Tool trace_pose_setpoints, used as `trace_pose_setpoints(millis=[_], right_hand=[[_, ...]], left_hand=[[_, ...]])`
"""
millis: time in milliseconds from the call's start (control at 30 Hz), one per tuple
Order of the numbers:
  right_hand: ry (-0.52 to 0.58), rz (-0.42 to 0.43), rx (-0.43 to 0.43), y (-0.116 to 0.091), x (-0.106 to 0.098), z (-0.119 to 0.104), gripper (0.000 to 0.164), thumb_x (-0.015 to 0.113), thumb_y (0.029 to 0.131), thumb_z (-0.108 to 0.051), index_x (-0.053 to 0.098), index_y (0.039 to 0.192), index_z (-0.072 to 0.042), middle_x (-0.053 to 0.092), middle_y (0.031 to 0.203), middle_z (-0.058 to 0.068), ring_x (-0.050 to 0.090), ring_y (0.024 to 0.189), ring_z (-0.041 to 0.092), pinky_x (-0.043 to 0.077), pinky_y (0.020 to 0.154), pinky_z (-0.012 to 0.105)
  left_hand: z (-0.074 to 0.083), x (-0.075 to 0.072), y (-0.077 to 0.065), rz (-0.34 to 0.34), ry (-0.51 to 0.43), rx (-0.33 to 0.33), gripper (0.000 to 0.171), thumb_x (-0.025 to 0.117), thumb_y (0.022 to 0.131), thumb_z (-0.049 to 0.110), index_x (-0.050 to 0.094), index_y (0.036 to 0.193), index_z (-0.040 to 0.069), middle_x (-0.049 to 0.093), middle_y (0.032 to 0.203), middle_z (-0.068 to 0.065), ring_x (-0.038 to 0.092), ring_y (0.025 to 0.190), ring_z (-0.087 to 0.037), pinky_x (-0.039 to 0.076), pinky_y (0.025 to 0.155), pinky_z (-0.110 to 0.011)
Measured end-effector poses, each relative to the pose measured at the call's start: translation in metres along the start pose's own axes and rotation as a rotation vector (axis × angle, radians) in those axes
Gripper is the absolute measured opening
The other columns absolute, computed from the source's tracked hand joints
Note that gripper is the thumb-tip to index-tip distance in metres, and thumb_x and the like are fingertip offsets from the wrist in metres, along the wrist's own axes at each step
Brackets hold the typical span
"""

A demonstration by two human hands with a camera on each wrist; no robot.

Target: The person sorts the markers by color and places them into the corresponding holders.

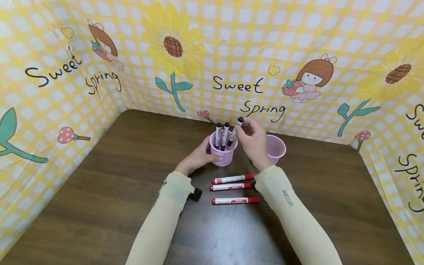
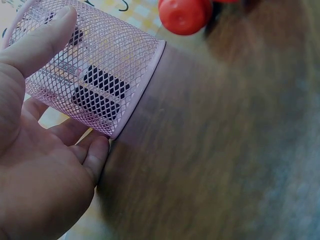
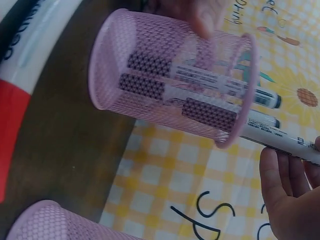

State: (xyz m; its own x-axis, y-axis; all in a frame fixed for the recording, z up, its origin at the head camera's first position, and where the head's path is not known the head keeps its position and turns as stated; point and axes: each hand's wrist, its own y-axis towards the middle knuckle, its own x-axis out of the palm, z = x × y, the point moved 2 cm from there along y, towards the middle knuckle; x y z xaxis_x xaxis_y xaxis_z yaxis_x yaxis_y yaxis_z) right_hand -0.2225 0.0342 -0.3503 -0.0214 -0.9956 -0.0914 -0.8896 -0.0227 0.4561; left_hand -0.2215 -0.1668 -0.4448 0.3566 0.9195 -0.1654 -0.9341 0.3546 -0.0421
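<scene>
My left hand (image 1: 200,156) grips a pink mesh pen cup (image 1: 222,159) from its left side, thumb across the front. Two black markers (image 3: 200,80) stand inside it, their dark capped ends at the bottom. Between thumb and fingers my right hand (image 1: 254,141) pinches a third black marker (image 3: 285,141), tilted, its capped lower end inside the cup's rim. Through the mesh in the left wrist view, dark caps show near the cup's base (image 2: 137,92). Nearer me lie three red markers (image 1: 236,200) on the table, side by side.
A second pink mesh cup (image 1: 277,147) stands to the right, partly hidden behind my right hand. The brown wooden table (image 1: 99,206) meets a yellow checked cloth wall (image 1: 212,55) close behind both cups. Cloth also rises at the left and right sides.
</scene>
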Motion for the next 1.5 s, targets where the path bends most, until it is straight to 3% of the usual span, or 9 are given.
trace_pose_setpoints(millis=[233,533,767,1033,1300,1500], right_hand=[[-0.099,-0.02,0.034,-0.002,0.004,0.014,0.018,0.071,0.089,-0.003,0.069,0.105,0.005,0.069,0.095,0.016,0.063,0.084,0.017,0.051,0.077,0.024],[-0.151,-0.025,0.064,-0.005,0.005,0.021,0.02,0.073,0.089,-0.005,0.07,0.106,0.004,0.071,0.097,0.017,0.066,0.089,0.024,0.053,0.079,0.026],[-0.149,-0.039,0.083,-0.008,0.005,0.025,0.021,0.074,0.089,-0.006,0.069,0.107,0.005,0.071,0.1,0.018,0.067,0.093,0.027,0.054,0.083,0.032],[-0.149,-0.054,0.102,-0.009,0.007,0.032,0.019,0.075,0.089,-0.006,0.071,0.106,0.002,0.072,0.099,0.016,0.068,0.092,0.026,0.053,0.079,0.023],[-0.164,-0.067,0.108,-0.009,0.009,0.034,0.023,0.075,0.089,-0.008,0.071,0.109,0.002,0.072,0.101,0.016,0.068,0.093,0.027,0.055,0.084,0.035],[-0.155,-0.077,0.118,-0.008,0.01,0.034,0.022,0.074,0.09,-0.007,0.07,0.11,0.001,0.071,0.102,0.016,0.067,0.094,0.027,0.054,0.085,0.036]], left_hand=[[0.0,0.001,0.0,-0.006,-0.011,0.01,0.094,0.081,0.086,0.012,0.021,0.158,0.015,0.039,0.154,-0.01,0.04,0.137,-0.027,0.031,0.114,-0.047],[0.003,0.002,0.0,-0.008,-0.011,0.015,0.094,0.081,0.086,0.011,0.021,0.158,0.015,0.039,0.153,-0.01,0.04,0.136,-0.026,0.032,0.113,-0.047],[0.003,0.002,0.0,-0.01,-0.02,0.015,0.093,0.08,0.087,0.01,0.02,0.158,0.015,0.039,0.153,-0.009,0.04,0.136,-0.026,0.032,0.113,-0.046],[0.004,0.002,-0.001,-0.008,-0.025,0.015,0.093,0.079,0.087,0.008,0.02,0.159,0.015,0.038,0.154,-0.008,0.039,0.137,-0.024,0.031,0.114,-0.043],[0.004,0.001,0.0,-0.009,-0.027,0.029,0.093,0.078,0.088,0.007,0.019,0.159,0.014,0.038,0.154,-0.01,0.04,0.137,-0.025,0.032,0.113,-0.044],[0.002,0.0,0.0,-0.008,-0.017,0.022,0.092,0.078,0.088,0.008,0.02,0.159,0.014,0.038,0.154,-0.01,0.039,0.138,-0.025,0.031,0.114,-0.044]])
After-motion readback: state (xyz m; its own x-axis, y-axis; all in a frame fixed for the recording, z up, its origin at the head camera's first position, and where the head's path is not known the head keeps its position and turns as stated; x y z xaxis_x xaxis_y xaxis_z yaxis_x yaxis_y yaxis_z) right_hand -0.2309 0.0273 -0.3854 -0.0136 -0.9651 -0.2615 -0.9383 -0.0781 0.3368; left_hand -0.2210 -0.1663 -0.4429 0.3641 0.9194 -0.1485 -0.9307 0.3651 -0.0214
